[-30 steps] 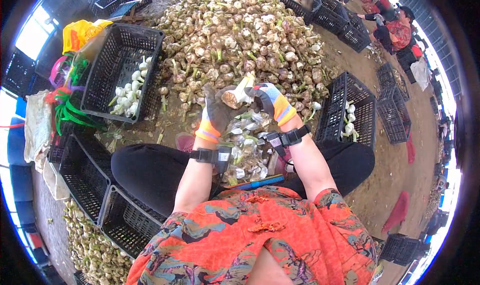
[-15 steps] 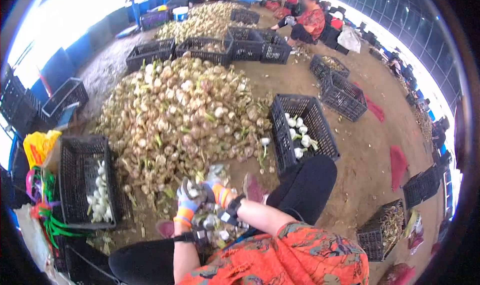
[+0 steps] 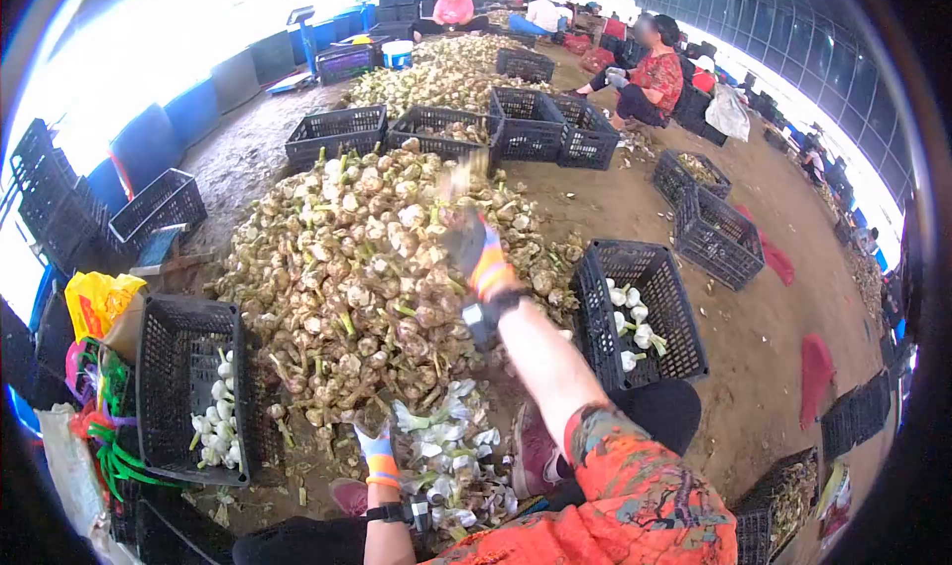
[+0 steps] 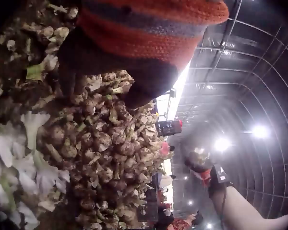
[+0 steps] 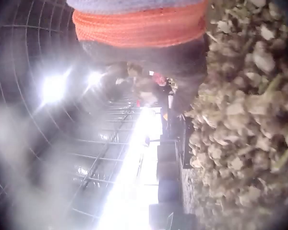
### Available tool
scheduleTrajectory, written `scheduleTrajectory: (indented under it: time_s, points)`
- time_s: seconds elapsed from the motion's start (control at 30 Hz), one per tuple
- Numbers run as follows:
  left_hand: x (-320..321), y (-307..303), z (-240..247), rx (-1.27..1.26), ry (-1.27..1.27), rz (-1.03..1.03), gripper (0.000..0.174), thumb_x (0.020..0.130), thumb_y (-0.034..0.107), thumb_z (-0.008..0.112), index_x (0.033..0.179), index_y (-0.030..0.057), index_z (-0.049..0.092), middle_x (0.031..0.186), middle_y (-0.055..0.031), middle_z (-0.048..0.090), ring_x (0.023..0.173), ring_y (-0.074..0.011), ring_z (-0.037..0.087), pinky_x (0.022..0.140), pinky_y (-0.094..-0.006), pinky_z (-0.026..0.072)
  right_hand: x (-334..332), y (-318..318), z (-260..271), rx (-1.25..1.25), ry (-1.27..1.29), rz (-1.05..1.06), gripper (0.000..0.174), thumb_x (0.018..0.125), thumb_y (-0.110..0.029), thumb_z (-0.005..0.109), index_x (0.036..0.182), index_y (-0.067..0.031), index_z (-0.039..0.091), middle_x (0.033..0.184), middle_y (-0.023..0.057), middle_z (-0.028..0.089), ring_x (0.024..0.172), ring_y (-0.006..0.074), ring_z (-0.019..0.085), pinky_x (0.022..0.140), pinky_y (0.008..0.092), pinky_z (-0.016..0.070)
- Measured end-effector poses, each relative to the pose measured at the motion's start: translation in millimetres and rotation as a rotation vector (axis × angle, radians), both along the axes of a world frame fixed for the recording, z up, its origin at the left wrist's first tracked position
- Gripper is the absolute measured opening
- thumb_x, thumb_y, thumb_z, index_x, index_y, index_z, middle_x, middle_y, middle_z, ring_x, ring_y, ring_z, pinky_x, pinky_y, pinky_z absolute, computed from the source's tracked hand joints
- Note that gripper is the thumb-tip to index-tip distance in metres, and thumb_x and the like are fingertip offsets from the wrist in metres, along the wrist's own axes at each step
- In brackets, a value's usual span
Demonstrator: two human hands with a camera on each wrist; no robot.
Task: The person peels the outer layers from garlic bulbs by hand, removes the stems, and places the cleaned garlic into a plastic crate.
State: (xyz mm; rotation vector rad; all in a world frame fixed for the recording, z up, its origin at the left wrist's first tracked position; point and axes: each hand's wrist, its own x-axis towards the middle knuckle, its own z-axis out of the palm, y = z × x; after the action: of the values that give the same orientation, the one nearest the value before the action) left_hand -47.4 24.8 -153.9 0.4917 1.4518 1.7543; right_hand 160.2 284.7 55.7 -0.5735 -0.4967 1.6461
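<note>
My right hand (image 3: 474,246), in a dark-palmed glove with an orange cuff, reaches far out over the large heap of garlic (image 3: 367,267). A pale, motion-blurred garlic bulb (image 3: 462,176) shows at its fingertips. Low at the near edge of the heap is my left hand (image 3: 375,442), also gloved, beside a pile of white garlic skins (image 3: 446,441). In the left wrist view, the dark fingers (image 4: 72,81) and thumb stand apart, with nothing between them but the heap behind. The right wrist view is blurred, and the glove hides most of that hand's fingers.
Black crates holding cleaned white garlic stand at left (image 3: 188,312) and right (image 3: 640,267). Several more crates (image 3: 526,124) line the far side of the heap. Another person (image 3: 654,74) sits beyond them. A yellow bag (image 3: 99,302) lies beyond the left crate.
Both hands were together on a garlic bulb. Since then the right hand has swung forward over the heap, while the left stays low near the skins. The head view has tilted up.
</note>
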Motion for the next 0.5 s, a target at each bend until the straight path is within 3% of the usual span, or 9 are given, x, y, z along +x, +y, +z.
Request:
scheduleTrajectory:
  time_s: [0.03,0.07,0.2,0.27,0.3,0.33,0.37,0.47,0.5]
  points:
    - [-2,0,-3,-0.015,0.008,0.004,0.071,0.063,-0.015,0.061,0.125,0.004,0.031,0.12,-0.0104,0.043,0.104,-0.0208,0.047,0.088,-0.0327,0.0419,3,46,-11,0.041,-0.341,-0.063,0.029,0.082,-0.03,0.054,0.1,-0.007,0.057,0.078,0.0023,0.057,0.067,0.015,0.051,0.059,0.0275,0.0408]
    - [-3,1,-6,-0.072,0.282,-0.014,0.071,0.064,-0.015,0.061,0.126,0.0042,0.032,0.122,-0.0098,0.042,0.106,-0.0204,0.045,0.089,-0.0317,0.0411,2,56,-14,0.092,-0.423,-0.059,0.024,0.084,-0.025,0.05,0.099,-0.0072,0.056,0.083,0.0045,0.057,0.073,0.0178,0.053,0.064,0.0318,0.0434]
    - [-6,5,-2,-0.129,0.031,0.06,0.07,0.065,-0.013,0.062,0.126,0.0031,0.033,0.122,-0.0104,0.043,0.108,-0.0198,0.044,0.09,-0.0316,0.0402,-10,11,-48,0.099,-0.648,-0.075,0.016,0.083,-0.014,0.046,0.09,-0.0069,0.058,0.085,0.006,0.06,0.074,0.0201,0.057,0.062,0.0342,0.0474]
    - [-10,3,-18,-0.133,0.128,0.085,0.07,0.065,-0.013,0.062,0.126,0.0031,0.033,0.122,-0.01,0.043,0.108,-0.0198,0.044,0.09,-0.0314,0.0401,-3,15,-152,0.04,-0.379,0.128,0.021,0.083,-0.019,0.046,0.096,-0.0063,0.057,0.091,0.0068,0.06,0.081,0.0209,0.058,0.066,0.0324,0.0467]
    - [-13,2,-24,-0.123,0.238,0.09,0.07,0.064,-0.014,0.062,0.126,0.0031,0.034,0.123,-0.0095,0.043,0.108,-0.0197,0.044,0.09,-0.0313,0.04,-9,-28,-138,-0.103,-0.724,-0.002,0.024,0.084,-0.02,0.045,0.099,-0.007,0.058,0.093,0.0071,0.061,0.08,0.0234,0.059,0.066,0.0337,0.0474]
    - [-12,0,-4,-0.116,0.064,0.101,0.071,0.064,-0.015,0.062,0.126,0.0032,0.034,0.123,-0.0086,0.042,0.109,-0.0196,0.044,0.091,-0.0308,0.0397,-4,-24,-208,-0.165,-0.425,0.136,0.025,0.084,-0.024,0.043,0.095,-0.0081,0.059,0.091,0.0068,0.061,0.077,0.0204,0.058,0.064,0.0328,0.0465]
    - [-11,0,1,-0.121,0.061,0.109,0.071,0.064,-0.015,0.062,0.126,0.0032,0.034,0.123,-0.0086,0.042,0.109,-0.0196,0.044,0.091,-0.0308,0.0397,-3,-34,-252,-0.22,-0.56,0.121,0.03,0.085,-0.031,0.041,0.092,-0.0081,0.059,0.087,0.0047,0.06,0.072,0.0174,0.056,0.064,0.0315,0.0449]
    - [-15,0,-9,-0.023,0.037,0.138,0.068,0.065,-0.014,0.062,0.125,0.0039,0.035,0.124,-0.0079,0.042,0.109,-0.0199,0.043,0.089,-0.0321,0.0408,-9,-105,-229,-0.079,-0.897,0.063,0.015,0.078,-0.009,0.052,0.088,-0.0042,0.061,0.076,0.0025,0.06,0.068,0.0151,0.055,0.06,0.0274,0.0454]
    - [-16,-1,-10,-0.023,0.033,0.142,0.068,0.065,-0.014,0.062,0.125,0.0039,0.035,0.124,-0.0079,0.042,0.109,-0.0199,0.043,0.089,-0.0321,0.0408,-11,-118,-212,-0.351,-0.747,0.232,0.015,0.077,-0.007,0.052,0.088,-0.0019,0.061,0.077,0.0038,0.061,0.073,0.0164,0.058,0.064,0.0258,0.0463]
